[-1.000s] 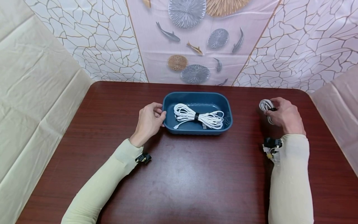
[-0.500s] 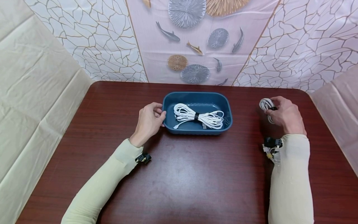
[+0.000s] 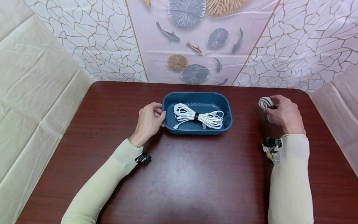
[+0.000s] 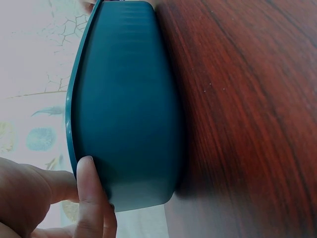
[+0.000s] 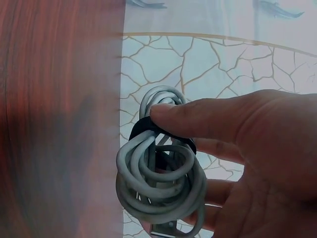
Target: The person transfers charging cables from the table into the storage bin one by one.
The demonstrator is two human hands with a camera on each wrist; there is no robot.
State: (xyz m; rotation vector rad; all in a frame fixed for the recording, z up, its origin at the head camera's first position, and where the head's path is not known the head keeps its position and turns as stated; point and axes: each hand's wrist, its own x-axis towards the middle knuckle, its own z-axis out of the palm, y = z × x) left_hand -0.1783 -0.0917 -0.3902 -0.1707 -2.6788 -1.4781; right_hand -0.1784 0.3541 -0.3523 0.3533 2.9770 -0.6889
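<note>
Coiled white cable, a USB cable bundle (image 3: 266, 103) with a black strap, is held between the thumb and fingers of my right hand (image 3: 286, 113) at the right. In the right wrist view the thumb presses on the strap of this cable (image 5: 163, 183), and a metal plug shows at the bottom. It appears lifted off the table. A dark blue rectangular box (image 3: 197, 132) stands at the back middle. My left hand (image 3: 149, 119) grips its left end; the left wrist view has a fingertip against the outer wall (image 4: 129, 99). Inside the box lies a larger white cable bundle (image 3: 198, 116), tied in black.
The dark red-brown wooden table (image 3: 179, 180) reaches back to a patterned cloth wall (image 3: 109, 40). Pale cloth hangs along the left (image 3: 36, 87) and right sides. Between the box and my right hand lies bare tabletop.
My right hand has risen slightly toward the back of the table, with the cable bundle in it. The left hand and the box stay where they were.
</note>
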